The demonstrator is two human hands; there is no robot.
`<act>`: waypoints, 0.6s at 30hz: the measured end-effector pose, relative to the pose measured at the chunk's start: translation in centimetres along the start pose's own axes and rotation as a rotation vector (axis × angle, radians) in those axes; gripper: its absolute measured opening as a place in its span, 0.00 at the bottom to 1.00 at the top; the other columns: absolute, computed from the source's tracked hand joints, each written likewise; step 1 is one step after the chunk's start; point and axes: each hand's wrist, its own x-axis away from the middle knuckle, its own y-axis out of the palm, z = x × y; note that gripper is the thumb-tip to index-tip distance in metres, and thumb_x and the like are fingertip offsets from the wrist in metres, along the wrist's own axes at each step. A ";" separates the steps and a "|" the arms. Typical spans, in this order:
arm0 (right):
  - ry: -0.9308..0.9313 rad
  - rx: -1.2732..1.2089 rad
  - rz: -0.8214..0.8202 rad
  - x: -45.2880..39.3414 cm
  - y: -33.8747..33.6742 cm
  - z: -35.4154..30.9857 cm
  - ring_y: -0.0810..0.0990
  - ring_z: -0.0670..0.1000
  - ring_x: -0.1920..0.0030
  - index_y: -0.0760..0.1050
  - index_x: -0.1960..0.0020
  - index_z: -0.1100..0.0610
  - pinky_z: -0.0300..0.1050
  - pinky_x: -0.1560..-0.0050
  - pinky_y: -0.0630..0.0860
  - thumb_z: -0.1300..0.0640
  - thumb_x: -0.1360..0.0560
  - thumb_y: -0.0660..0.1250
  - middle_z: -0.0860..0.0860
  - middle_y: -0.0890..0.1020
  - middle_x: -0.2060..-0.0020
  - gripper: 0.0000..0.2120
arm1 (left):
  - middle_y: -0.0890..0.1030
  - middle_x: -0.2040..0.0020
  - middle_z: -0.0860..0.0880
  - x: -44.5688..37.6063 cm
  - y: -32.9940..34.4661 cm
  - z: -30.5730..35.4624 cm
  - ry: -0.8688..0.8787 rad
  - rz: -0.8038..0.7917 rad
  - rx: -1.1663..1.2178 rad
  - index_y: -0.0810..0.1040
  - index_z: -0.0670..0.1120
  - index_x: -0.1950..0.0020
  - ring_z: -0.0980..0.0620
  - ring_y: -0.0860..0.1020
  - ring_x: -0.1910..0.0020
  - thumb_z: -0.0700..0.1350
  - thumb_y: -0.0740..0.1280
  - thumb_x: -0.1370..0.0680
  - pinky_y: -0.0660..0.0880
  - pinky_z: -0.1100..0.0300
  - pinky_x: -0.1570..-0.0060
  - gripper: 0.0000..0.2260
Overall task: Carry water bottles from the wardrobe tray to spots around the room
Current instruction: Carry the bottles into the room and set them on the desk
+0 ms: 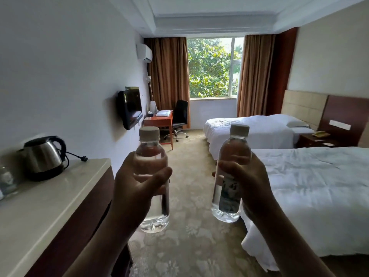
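A: In front, mid-aisle: left hand (137, 180) wraps one water bottle (152, 196), right hand (248, 176) wraps a second bottle (229, 196); both upright, capped, well apart
B: Why upright?
A: Likely ready to set down. Counter (60, 196) with kettle (43, 156) left, beds (309, 186) right, desk (158, 118) far ahead

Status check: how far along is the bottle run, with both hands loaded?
Done: two clear plastic water bottles with pale caps are picked up. In hand: the left hand grips one bottle, the right hand grips the other, both upright over the patterned carpet. Left: neither is set down yet; the wooden desk and the dark bedside table show no bottles.
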 end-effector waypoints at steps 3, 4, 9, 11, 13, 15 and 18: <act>-0.010 -0.013 -0.040 -7.1 0.6 2.4 0.86 0.57 0.59 0.78 0.49 0.52 0.47 0.61 0.83 0.56 0.37 0.73 0.54 0.84 0.59 0.16 | 0.83 0.58 0.49 -5.9 1.6 -3.1 0.009 0.026 0.001 0.79 0.48 0.48 0.48 0.85 0.59 0.52 0.75 0.39 0.81 0.56 0.64 0.21; -0.009 -0.013 -0.040 -9.0 0.7 3.3 0.86 0.58 0.60 0.78 0.50 0.52 0.48 0.61 0.83 0.56 0.37 0.73 0.54 0.84 0.60 0.16 | 0.83 0.58 0.50 -7.5 1.9 -4.0 0.005 0.035 0.002 0.79 0.48 0.48 0.48 0.85 0.60 0.51 0.75 0.38 0.81 0.55 0.65 0.20; -0.008 0.021 -0.086 -18.2 2.0 8.3 0.86 0.58 0.58 0.78 0.50 0.51 0.48 0.60 0.83 0.53 0.39 0.74 0.54 0.84 0.58 0.18 | 0.83 0.57 0.49 -16.1 2.9 -9.5 0.005 0.066 -0.023 0.79 0.48 0.48 0.47 0.85 0.59 0.50 0.75 0.36 0.80 0.58 0.66 0.18; -0.011 0.050 -0.102 -22.5 2.6 10.7 0.86 0.56 0.58 0.77 0.49 0.48 0.43 0.62 0.82 0.53 0.37 0.73 0.54 0.84 0.57 0.17 | 0.83 0.56 0.48 -20.3 3.2 -12.4 0.015 0.068 -0.045 0.79 0.49 0.48 0.46 0.85 0.59 0.48 0.74 0.34 0.80 0.58 0.65 0.16; -0.022 0.068 -0.097 -26.9 2.9 13.4 0.86 0.54 0.59 0.77 0.49 0.49 0.40 0.64 0.81 0.54 0.37 0.72 0.53 0.85 0.58 0.16 | 0.83 0.55 0.47 -24.6 3.4 -15.7 0.021 0.068 -0.060 0.78 0.50 0.47 0.47 0.85 0.57 0.48 0.74 0.33 0.81 0.58 0.65 0.16; -0.027 0.089 -0.079 -31.2 3.3 16.0 0.86 0.52 0.61 0.77 0.49 0.51 0.39 0.65 0.80 0.54 0.37 0.71 0.53 0.85 0.59 0.16 | 0.83 0.54 0.49 -29.2 3.9 -19.1 0.027 0.070 -0.053 0.78 0.51 0.46 0.49 0.85 0.56 0.48 0.73 0.32 0.81 0.59 0.65 0.16; -0.035 0.113 -0.057 -38.4 3.9 19.8 0.86 0.52 0.63 0.77 0.50 0.53 0.40 0.66 0.80 0.56 0.36 0.71 0.52 0.85 0.62 0.15 | 0.84 0.54 0.51 -36.5 5.1 -24.1 0.024 0.057 -0.028 0.79 0.53 0.47 0.49 0.85 0.55 0.48 0.73 0.33 0.81 0.60 0.66 0.15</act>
